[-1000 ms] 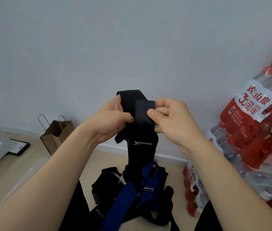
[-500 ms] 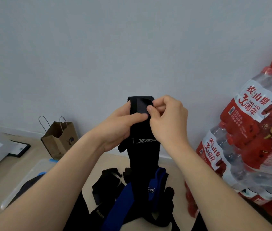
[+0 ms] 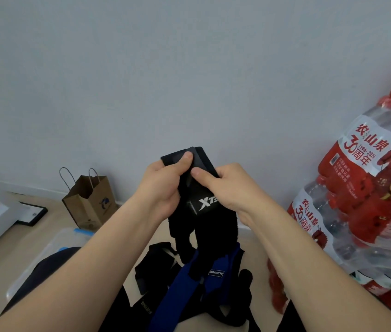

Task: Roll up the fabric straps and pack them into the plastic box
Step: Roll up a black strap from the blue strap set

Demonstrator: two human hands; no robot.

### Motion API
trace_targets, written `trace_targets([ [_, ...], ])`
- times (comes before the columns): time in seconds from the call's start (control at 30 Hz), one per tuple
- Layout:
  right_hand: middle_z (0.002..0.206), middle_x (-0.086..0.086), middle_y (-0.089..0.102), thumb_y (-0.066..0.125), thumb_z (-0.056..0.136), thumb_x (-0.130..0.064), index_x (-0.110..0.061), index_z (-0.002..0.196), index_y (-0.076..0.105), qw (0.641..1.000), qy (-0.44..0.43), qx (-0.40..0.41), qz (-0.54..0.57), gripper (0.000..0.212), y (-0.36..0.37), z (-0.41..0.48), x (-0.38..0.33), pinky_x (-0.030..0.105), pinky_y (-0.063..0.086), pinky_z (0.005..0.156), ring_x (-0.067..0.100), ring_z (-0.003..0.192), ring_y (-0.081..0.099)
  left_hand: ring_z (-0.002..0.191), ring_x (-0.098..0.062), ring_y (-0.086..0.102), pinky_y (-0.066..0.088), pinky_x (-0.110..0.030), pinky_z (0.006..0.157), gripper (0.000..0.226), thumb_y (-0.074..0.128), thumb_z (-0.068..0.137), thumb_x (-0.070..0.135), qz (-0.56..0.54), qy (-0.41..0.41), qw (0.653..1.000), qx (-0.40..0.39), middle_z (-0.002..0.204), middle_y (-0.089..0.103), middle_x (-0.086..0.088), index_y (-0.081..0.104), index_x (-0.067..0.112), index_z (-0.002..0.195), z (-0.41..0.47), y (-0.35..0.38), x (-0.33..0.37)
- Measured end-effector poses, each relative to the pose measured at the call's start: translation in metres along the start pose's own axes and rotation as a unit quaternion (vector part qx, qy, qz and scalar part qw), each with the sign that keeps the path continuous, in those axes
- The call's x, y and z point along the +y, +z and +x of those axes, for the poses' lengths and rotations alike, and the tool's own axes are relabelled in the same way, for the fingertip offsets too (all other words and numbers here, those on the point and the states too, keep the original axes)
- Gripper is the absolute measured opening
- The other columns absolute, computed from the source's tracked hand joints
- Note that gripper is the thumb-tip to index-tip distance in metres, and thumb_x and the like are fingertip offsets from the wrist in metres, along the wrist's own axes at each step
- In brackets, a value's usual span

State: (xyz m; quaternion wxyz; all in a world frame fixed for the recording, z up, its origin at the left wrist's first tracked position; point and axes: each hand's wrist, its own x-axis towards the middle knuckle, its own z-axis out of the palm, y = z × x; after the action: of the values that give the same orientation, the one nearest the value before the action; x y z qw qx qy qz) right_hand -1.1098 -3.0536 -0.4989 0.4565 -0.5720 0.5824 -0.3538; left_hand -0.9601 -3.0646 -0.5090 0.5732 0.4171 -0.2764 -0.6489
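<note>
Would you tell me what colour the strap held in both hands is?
Black strap, white lettering; head view.

I'm looking at two bare arms on my feed. The left grip (image 3: 163, 188) is a bare hand, and I can pick out its thumbnail (image 3: 186, 155), which is plain and cut short. The right grip (image 3: 225, 188) looks the same, with its own short, plain thumbnail (image 3: 195, 173). The left forearm (image 3: 82, 271) is uncovered all the way down to the bottom edge of my picture, and so is the right forearm (image 3: 309, 259). Below them I see the clothing: a left knee (image 3: 46, 269) in dark, matte trousers, black or very deep navy, I can't tell which. On the other side there's a strip of the right leg (image 3: 293, 317) in the same dark cloth.
</note>
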Motion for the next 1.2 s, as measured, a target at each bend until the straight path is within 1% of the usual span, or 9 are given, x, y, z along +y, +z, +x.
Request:
trace_targets([
  [0.17,0.079,0.012,0.079,0.069,0.105,-0.033,0.000,0.091,0.074,0.995,-0.034,-0.029,-0.086,0.036,-0.003,-0.002,-0.001,0.032,0.054,0.064,0.019,0.065,0.072,0.103,-0.035,0.080,0.067,-0.047,0.086,0.033,0.080,0.096,0.022,0.067,-0.080,0.993,0.055,0.117,0.080,-0.021,0.077,-0.001,0.120,0.003,-0.006,0.002],
  [0.27,0.096,0.016,0.082,0.065,0.108,-0.024,-0.007,0.101,0.077,0.992,-0.027,-0.075,-0.094,0.022,-0.007,-0.007,0.006,0.052,0.062,0.087,0.034,0.090,0.080,0.071,-0.020,0.081,0.063,-0.029,0.058,0.040,0.089,0.086,0.042,0.275,-0.062,0.957,0.065,0.092,0.084,-0.011,0.080,0.006,0.102,-0.001,-0.018,0.015],
  [0.4,0.098,0.004,0.083,0.058,0.109,-0.019,-0.014,0.103,0.079,0.994,-0.040,-0.055,-0.084,0.023,-0.010,-0.010,0.006,0.043,0.061,0.092,0.024,0.093,0.080,0.051,-0.022,0.066,0.052,-0.028,0.052,0.056,0.066,0.092,0.056,0.558,0.069,0.816,0.132,0.056,0.070,0.001,0.068,0.005,0.071,-0.014,-0.026,0.017],
  [0.47,0.088,0.007,0.075,0.056,0.111,-0.023,-0.001,0.095,0.073,0.994,-0.046,-0.026,-0.092,0.032,-0.011,-0.009,0.002,0.041,0.052,0.081,0.025,0.080,0.070,0.067,-0.028,0.063,0.050,-0.034,0.061,0.030,0.060,0.092,0.037,0.639,0.187,0.731,0.150,0.068,0.067,-0.002,0.062,0.011,0.077,-0.019,-0.027,0.013],
  [0.5,0.081,0.009,0.067,0.055,0.112,-0.026,0.003,0.090,0.067,0.993,-0.052,-0.011,-0.102,0.038,-0.012,-0.010,0.000,0.040,0.046,0.076,0.024,0.075,0.062,0.081,-0.026,0.065,0.052,-0.037,0.070,0.008,0.059,0.090,0.024,0.637,0.221,0.731,0.107,0.084,0.068,-0.001,0.064,0.018,0.091,-0.023,-0.028,0.013],
  [0.67,0.069,-0.001,0.048,0.049,0.114,-0.030,-0.017,0.072,0.053,0.982,-0.068,-0.002,-0.175,0.044,-0.012,-0.019,-0.008,0.036,0.033,0.063,0.018,0.064,0.044,0.148,-0.007,0.045,0.035,-0.028,0.122,0.077,0.062,0.089,-0.007,0.602,0.266,0.719,-0.226,0.157,0.052,0.011,0.049,0.028,0.156,-0.035,-0.031,0.013],
  [0.87,0.065,-0.002,0.042,0.054,0.111,-0.039,-0.020,0.069,0.051,0.991,-0.066,0.034,-0.112,0.046,-0.011,-0.025,-0.006,0.035,0.032,0.062,0.014,0.059,0.040,0.084,-0.024,0.068,0.049,-0.030,0.074,0.043,0.057,0.087,-0.009,0.572,0.291,0.760,-0.101,0.091,0.077,-0.001,0.076,0.016,0.116,-0.042,-0.014,-0.005],
  [1.0,0.088,0.007,0.082,0.078,0.087,-0.064,-0.004,0.093,0.080,0.996,0.061,-0.049,0.035,0.060,-0.027,-0.036,-0.004,0.037,0.061,0.078,0.026,0.077,0.079,0.077,-0.037,0.063,0.036,-0.037,0.061,0.018,0.054,0.093,-0.001,0.582,0.267,0.767,-0.051,0.071,0.064,-0.001,0.064,0.012,0.084,-0.048,-0.013,-0.019],
  [1.2,0.100,0.015,0.082,0.084,0.086,-0.026,-0.009,0.096,0.086,0.965,0.088,-0.190,0.157,0.020,-0.062,-0.051,-0.003,0.030,0.063,0.066,0.023,0.081,0.080,0.069,-0.043,0.059,0.042,-0.041,0.063,0.033,0.059,0.106,0.019,0.564,0.145,0.811,-0.066,0.071,0.061,-0.021,0.057,-0.001,0.080,-0.056,-0.020,-0.024],
])
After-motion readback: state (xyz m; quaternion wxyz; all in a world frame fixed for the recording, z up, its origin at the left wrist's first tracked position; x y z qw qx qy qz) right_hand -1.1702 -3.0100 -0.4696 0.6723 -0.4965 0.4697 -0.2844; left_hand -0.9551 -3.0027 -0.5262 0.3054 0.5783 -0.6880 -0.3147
